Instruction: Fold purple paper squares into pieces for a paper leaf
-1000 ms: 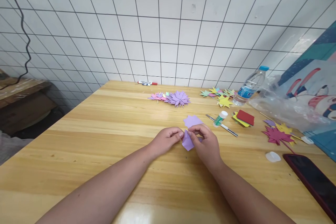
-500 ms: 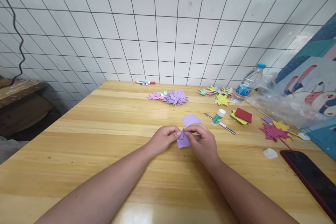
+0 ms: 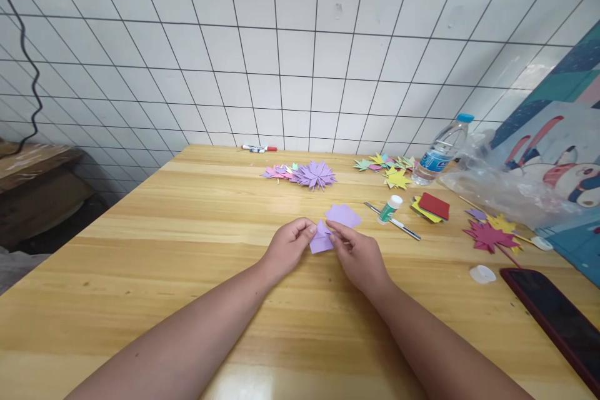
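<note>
A small folded sheet of purple paper (image 3: 320, 242) is between my hands above the wooden table. My left hand (image 3: 293, 242) pinches its left edge between thumb and fingers. At the right edge, the thumb and fingertips of my right hand (image 3: 355, 251) close on the paper. One fold of the sheet stands up in a point. Just beyond lies a purple paper piece with a jagged edge (image 3: 344, 215). To its right are a glue stick (image 3: 390, 209) with a white cap and a slim craft knife (image 3: 405, 229).
Purple paper stars (image 3: 315, 175) and a marker (image 3: 259, 149) lie toward the wall. On the right are yellow stars (image 3: 397, 179), a water bottle (image 3: 440, 153), red paper squares (image 3: 434, 205), a magenta paper leaf (image 3: 490, 235), a white cap (image 3: 482, 274) and a phone (image 3: 555, 319).
My hands have shifted slightly up and left with the folded paper. The paper has tilted, and my right fingers have moved down along its right edge.
</note>
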The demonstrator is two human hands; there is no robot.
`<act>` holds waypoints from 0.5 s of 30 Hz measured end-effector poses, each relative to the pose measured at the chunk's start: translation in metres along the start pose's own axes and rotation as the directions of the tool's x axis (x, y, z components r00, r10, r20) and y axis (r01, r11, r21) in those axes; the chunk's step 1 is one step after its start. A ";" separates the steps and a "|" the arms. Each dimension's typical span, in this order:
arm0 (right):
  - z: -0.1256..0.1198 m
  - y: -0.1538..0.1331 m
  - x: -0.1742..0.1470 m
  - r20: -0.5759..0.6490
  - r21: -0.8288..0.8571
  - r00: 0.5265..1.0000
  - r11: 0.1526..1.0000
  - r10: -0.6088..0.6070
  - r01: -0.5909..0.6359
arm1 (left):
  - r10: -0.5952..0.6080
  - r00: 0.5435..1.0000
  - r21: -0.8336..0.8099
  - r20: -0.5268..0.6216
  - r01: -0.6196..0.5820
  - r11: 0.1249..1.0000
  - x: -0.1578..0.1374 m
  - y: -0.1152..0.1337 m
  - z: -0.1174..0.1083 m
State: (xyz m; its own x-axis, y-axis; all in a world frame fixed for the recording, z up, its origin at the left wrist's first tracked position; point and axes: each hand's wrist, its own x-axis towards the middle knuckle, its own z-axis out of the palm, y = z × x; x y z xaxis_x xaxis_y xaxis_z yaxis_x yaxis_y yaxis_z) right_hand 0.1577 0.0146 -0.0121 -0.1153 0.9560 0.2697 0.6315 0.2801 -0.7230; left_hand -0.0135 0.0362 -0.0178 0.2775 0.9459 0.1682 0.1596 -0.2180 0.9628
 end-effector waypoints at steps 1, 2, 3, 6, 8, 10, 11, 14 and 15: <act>0.000 0.000 0.000 -0.002 0.005 1.000 1.000 0.014 -0.014 | 0.001 1.000 0.013 -0.005 -0.001 1.000 0.000 0.000 0.000; -0.001 0.000 0.000 -0.007 0.024 1.000 0.999 0.026 -0.026 | -0.001 1.000 0.024 -0.011 0.002 1.000 0.000 0.001 0.000; -0.001 0.000 0.001 -0.011 0.059 0.999 0.998 0.037 -0.036 | -0.007 1.000 0.032 -0.016 0.007 0.999 0.001 0.001 0.000; -0.001 -0.001 0.002 -0.005 0.197 0.996 0.976 0.090 -0.087 | -0.035 0.999 0.040 -0.021 0.035 0.999 0.001 0.002 0.001; -0.001 -0.001 0.004 0.022 0.250 0.991 0.959 0.131 -0.132 | -0.045 0.999 0.035 -0.018 0.046 0.998 0.000 0.002 0.002; -0.001 -0.002 0.004 0.046 0.285 0.988 0.946 0.148 -0.155 | -0.045 0.999 0.029 -0.010 0.045 0.999 0.000 0.002 0.002; -0.002 -0.002 0.005 0.058 0.294 0.988 0.944 0.140 -0.151 | -0.043 0.999 0.031 -0.008 0.044 0.999 0.000 0.002 0.002; -0.003 -0.004 0.004 0.074 0.274 0.992 0.954 0.101 -0.118 | -0.046 0.999 0.049 -0.005 0.046 0.998 0.000 0.001 0.001; -0.003 -0.005 0.003 0.073 0.259 0.993 0.960 0.094 -0.110 | -0.048 0.999 0.053 -0.001 0.048 0.997 0.000 0.001 0.001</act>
State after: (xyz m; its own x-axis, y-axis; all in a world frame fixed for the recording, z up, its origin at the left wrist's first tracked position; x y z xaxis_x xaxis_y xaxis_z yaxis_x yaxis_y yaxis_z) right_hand 0.1567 0.0157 -0.0055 -0.1108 0.9819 0.1535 0.4202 0.1862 -0.8881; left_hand -0.0124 0.0355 -0.0170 0.2690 0.9554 0.1222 0.2227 -0.1851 0.9571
